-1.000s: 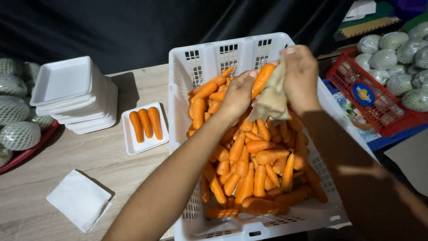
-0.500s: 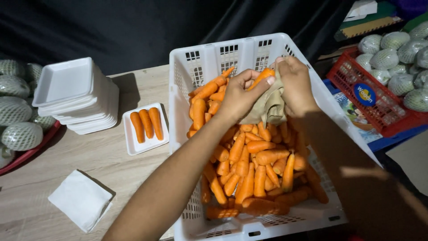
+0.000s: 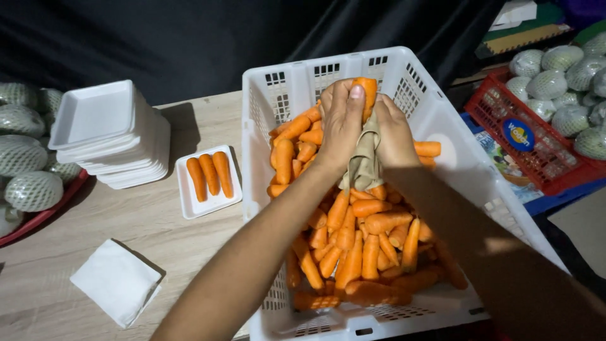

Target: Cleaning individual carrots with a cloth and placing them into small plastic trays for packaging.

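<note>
I am holding one carrot (image 3: 365,95) upright above the white crate (image 3: 442,136), my left hand (image 3: 341,123) closed around it with the thumb pressing along its front. My right hand (image 3: 392,129) is gripping a beige cloth (image 3: 366,158) against the same carrot — most of the carrot is hiding behind my fingers and the cloth, so only its orange top is showing, and I cannot tell how far down it reaches. The cloth's lower end is hanging toward the pile.

Below my hands, the crate is holding a heap of loose carrots (image 3: 360,246); my forearms are covering part of them, and the crate's near edge is running off the bottom of the view.

Left of the crate, a small white foam tray (image 3: 189,202) is lying on the wooden table (image 3: 139,227) with three carrots (image 3: 210,175) side by side in it. Further left of the crate, a stack of empty white trays (image 3: 104,136) is standing, and nearer to me a folded white paper (image 3: 115,281) is lying flat. At the far left, netted green fruits (image 3: 28,158) are sitting in a red tray, partly cut off by the frame.

Right of the crate, a red basket (image 3: 536,142) with a round blue label on its side is carrying more netted fruits (image 3: 562,69) — the area under it is too dark to make out.
</note>
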